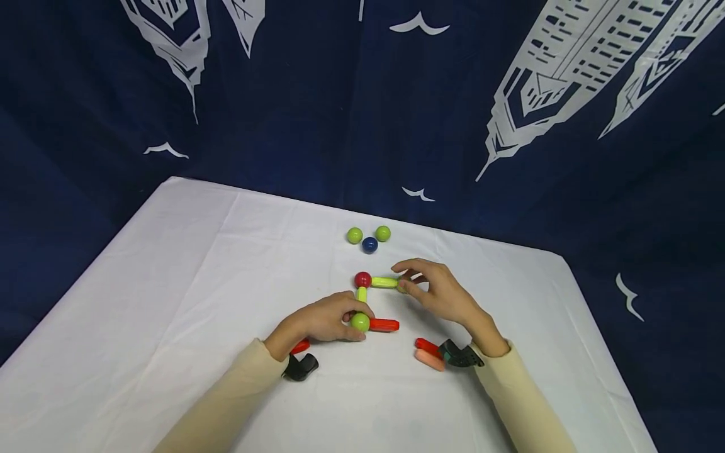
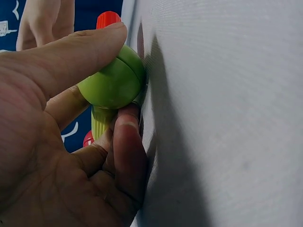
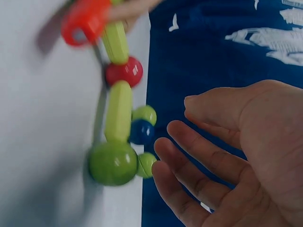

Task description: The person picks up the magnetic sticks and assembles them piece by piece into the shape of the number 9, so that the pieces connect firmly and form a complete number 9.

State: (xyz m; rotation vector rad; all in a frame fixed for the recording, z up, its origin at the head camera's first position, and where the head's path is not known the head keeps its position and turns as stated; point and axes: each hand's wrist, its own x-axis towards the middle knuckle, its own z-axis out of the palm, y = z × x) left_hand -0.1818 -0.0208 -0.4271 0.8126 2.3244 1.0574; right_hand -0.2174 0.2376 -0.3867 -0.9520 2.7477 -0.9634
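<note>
My left hand [image 1: 328, 318] grips a green ball [image 1: 360, 323] between thumb and fingers, low over the white cloth. From that ball a red rod [image 1: 385, 325] sticks out to the right, and a yellow-green rod [image 1: 362, 294] runs to a red ball [image 1: 363, 279]. A second yellow-green rod [image 3: 118, 111] leads from the red ball to another green ball [image 3: 112, 163]. My right hand [image 1: 438, 294] is beside that far green ball, fingers slightly bent and apart from it in the right wrist view, holding nothing.
Two loose green balls [image 1: 354, 235] and a dark blue ball [image 1: 370, 245] lie near the table's back edge. A red rod [image 1: 426, 346] and an orange rod [image 1: 429, 360] lie by my right wrist. Another red rod [image 1: 301, 346] is partly hidden under my left wrist.
</note>
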